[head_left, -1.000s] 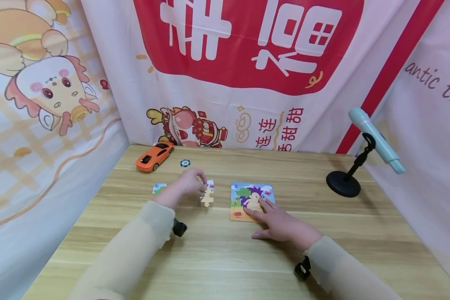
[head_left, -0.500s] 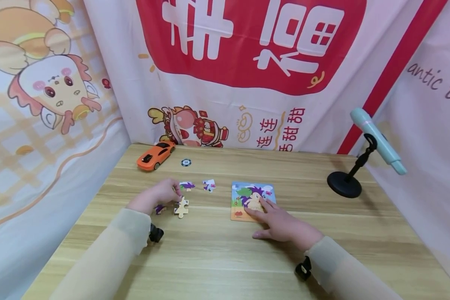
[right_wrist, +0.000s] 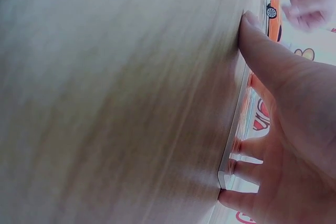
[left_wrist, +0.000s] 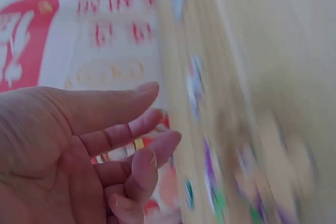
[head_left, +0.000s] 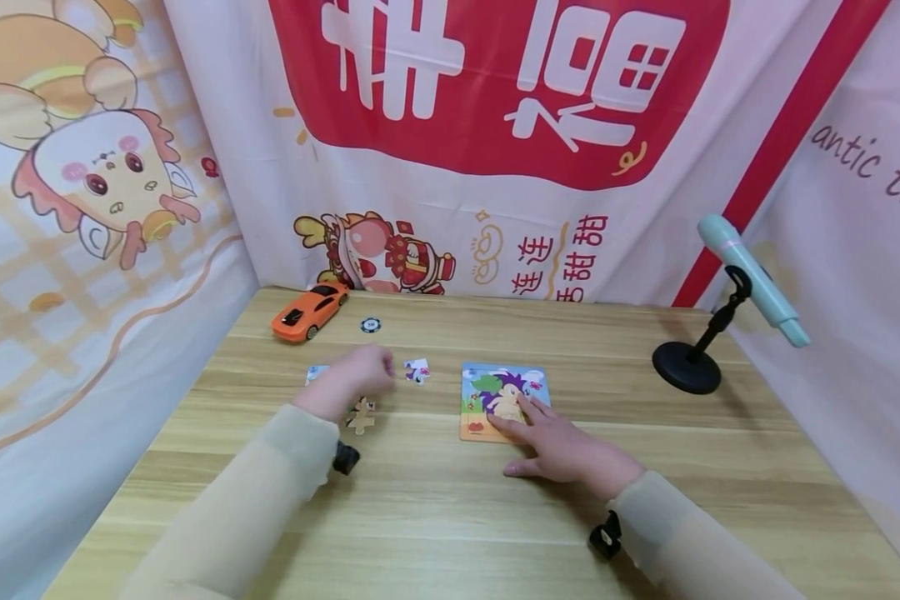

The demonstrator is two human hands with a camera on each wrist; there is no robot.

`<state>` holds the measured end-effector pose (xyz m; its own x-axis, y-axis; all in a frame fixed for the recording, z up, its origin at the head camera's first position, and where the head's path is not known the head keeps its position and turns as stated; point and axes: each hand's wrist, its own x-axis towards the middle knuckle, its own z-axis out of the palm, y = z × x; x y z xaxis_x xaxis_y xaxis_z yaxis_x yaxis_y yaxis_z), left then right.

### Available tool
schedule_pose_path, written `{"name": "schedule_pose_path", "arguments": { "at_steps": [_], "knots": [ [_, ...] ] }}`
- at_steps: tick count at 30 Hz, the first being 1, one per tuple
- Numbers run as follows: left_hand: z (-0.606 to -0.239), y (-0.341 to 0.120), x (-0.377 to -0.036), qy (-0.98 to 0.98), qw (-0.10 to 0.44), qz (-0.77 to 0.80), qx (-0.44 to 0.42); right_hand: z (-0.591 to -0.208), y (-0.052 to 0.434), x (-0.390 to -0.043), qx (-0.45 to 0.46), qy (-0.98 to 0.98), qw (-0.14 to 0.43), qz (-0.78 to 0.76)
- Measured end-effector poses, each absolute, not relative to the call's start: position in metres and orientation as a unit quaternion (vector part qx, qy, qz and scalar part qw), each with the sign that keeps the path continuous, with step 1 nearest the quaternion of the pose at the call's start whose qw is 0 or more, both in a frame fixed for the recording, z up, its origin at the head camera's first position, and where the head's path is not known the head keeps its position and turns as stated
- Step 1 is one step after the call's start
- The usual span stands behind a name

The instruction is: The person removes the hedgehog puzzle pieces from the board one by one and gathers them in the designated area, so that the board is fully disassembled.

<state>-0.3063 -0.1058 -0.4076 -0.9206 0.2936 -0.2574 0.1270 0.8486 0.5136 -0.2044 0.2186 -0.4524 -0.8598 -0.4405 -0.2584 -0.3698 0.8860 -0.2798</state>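
My left hand (head_left: 356, 379) hovers over the loose jigsaw pieces with nothing in its grasp. In the left wrist view its fingers are loosely bent, apart from the thumb. Just below that hand lies a tan jigsaw piece (head_left: 361, 419), partly over darker colours. A white-and-purple piece (head_left: 417, 372) is to the hand's right, and a blue-edged piece (head_left: 316, 372) shows behind its wrist. My right hand (head_left: 562, 442) rests with spread fingers on the square hedgehog puzzle (head_left: 474, 379), covering its lower right. In the right wrist view, fingertips touch the puzzle's edge and the thumb touches the table.
An orange toy car (head_left: 310, 314) stands at the table's back left, beside a round chip (head_left: 371, 325). At the right is a mint-green microphone (head_left: 753, 279) on a black stand (head_left: 687, 367). Printed cloth (head_left: 450, 192) hangs behind the wooden table (head_left: 435, 517).
My left hand carried the tan jigsaw piece leftward and let it go near the other pieces. Then it rose and moved back to the right. My right hand has stayed on the puzzle.
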Motion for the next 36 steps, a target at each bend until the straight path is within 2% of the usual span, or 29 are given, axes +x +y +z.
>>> {"name": "schedule_pose_path", "arguments": {
  "at_steps": [7, 15, 21, 28, 36],
  "knots": [
    [-0.406, -0.014, -0.3, 0.927, 0.176, 0.278, 0.18, -0.451, 0.22, -0.204, -0.219, 0.957, 0.156, -0.109],
    [-0.435, 0.063, -0.295, 0.926, 0.183, 0.24, 0.226, -0.452, 0.223, -0.205, -0.268, 0.948, 0.133, -0.113],
    [-0.443, 0.081, -0.293, 0.928, 0.162, 0.239, 0.233, -0.452, 0.226, -0.206, -0.264, 0.946, 0.134, -0.129],
    [-0.446, 0.082, -0.296, 0.923, 0.173, 0.26, 0.224, -0.454, 0.238, -0.205, -0.276, 0.936, 0.123, -0.183],
    [-0.447, 0.083, -0.296, 0.926, 0.178, 0.258, 0.212, -0.448, 0.252, -0.192, -0.202, 0.948, 0.158, -0.189]
  ]
}}
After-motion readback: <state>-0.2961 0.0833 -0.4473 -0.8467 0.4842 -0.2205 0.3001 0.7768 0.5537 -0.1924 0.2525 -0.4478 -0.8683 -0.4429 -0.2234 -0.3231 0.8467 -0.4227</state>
